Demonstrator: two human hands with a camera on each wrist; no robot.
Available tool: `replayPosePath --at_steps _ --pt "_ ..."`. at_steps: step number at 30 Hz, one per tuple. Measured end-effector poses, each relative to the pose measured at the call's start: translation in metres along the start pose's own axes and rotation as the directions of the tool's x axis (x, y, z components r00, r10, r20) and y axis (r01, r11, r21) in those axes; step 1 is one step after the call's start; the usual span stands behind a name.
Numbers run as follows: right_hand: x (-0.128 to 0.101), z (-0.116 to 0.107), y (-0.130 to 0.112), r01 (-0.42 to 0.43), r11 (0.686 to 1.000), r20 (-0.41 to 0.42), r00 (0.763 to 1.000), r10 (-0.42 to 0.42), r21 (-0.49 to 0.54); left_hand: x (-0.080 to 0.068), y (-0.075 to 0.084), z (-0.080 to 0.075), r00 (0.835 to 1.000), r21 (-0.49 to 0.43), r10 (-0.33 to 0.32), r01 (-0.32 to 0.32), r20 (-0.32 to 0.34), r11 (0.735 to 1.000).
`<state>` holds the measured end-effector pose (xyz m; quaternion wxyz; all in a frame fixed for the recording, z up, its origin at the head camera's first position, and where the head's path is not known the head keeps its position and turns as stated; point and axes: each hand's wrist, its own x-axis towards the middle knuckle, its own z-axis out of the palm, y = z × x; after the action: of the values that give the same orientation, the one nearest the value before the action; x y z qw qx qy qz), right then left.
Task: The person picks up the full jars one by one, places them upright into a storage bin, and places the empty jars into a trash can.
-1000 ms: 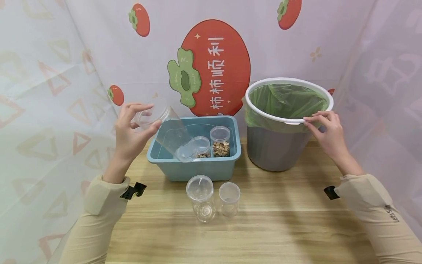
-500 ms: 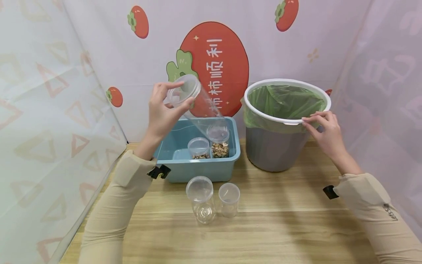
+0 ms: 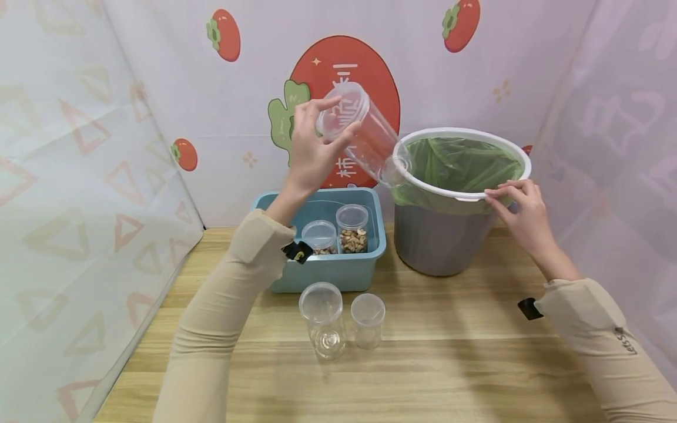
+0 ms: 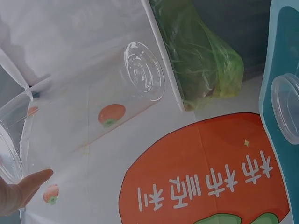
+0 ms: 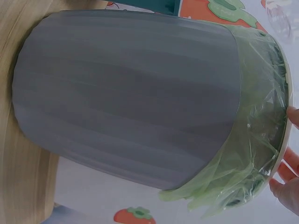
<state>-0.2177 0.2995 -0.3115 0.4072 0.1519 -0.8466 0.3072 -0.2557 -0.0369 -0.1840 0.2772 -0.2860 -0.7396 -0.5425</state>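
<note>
Nearest, below the left forearm: two clear jars [image 3: 338,317] standing side by side on the wooden table [image 3: 449,364], the left one lidded, the right one open. Behind them, under the left wrist: a blue tub [image 3: 338,270] holding two lidded jars of nuts [image 3: 341,230]. Higher up, the left hand [image 3: 309,155] curled round the wide end of a clear jar [image 3: 365,135], fingers and thumb gripping its rim; jar tilted, its other end pointing down and to the right, over the left edge of the bin's rim; whether touching it, cannot tell. To the right of that hand: a grey bin [image 3: 444,235] with a white rim and a green liner bag [image 3: 460,164] folded over the edge. At the bin's near right edge, the right hand [image 3: 520,214] with fingertips pinching the rim, thumb beneath. Beyond both hands: a pale backdrop [image 3: 158,70] printed with red persimmons.
</note>
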Motion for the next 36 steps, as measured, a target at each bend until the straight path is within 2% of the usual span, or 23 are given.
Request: replayPosePath --at_steps 4,10,14,21,25,27,32,36 --pt "-0.001 -0.001 0.001 0.003 1.0 -0.005 1.0 -0.003 -0.003 0.008 0.003 0.017 1.0 0.02 -0.01 0.01 0.01 1.0" --pt "-0.001 -0.001 0.002 0.011 1.0 -0.013 1.0 -0.011 -0.009 0.016 0.007 0.044 0.999 0.033 0.029 -0.03 0.035 0.999" --pt "0.0 0.0 0.002 0.009 1.0 -0.012 1.0 -0.009 -0.005 0.02 0.005 0.062 0.996 0.052 0.059 -0.062 0.065 0.997" --pt "0.0 0.001 0.001 0.008 1.0 -0.009 1.0 -0.008 0.01 0.021 -0.002 0.086 0.989 0.06 0.066 -0.074 0.132 0.995" --pt "0.0 0.001 0.0 0.01 1.0 -0.012 1.0 -0.01 0.014 0.02 -0.007 0.096 0.984 0.096 0.039 -0.056 0.172 0.994" --pt "0.0 0.001 0.0 0.011 1.0 -0.013 1.0 -0.011 0.016 0.019 -0.009 0.1 0.98 0.109 0.005 -0.027 0.199 0.994" --pt "0.0 0.002 0.0 0.007 1.0 -0.016 1.0 -0.007 0.014 0.017 -0.017 0.109 0.965 0.108 -0.051 0.024 0.258 0.994" --pt "-0.001 0.001 0.0 0.002 1.0 -0.015 1.0 -0.002 0.01 0.017 -0.022 0.115 0.95 0.122 -0.072 0.036 0.302 0.992"
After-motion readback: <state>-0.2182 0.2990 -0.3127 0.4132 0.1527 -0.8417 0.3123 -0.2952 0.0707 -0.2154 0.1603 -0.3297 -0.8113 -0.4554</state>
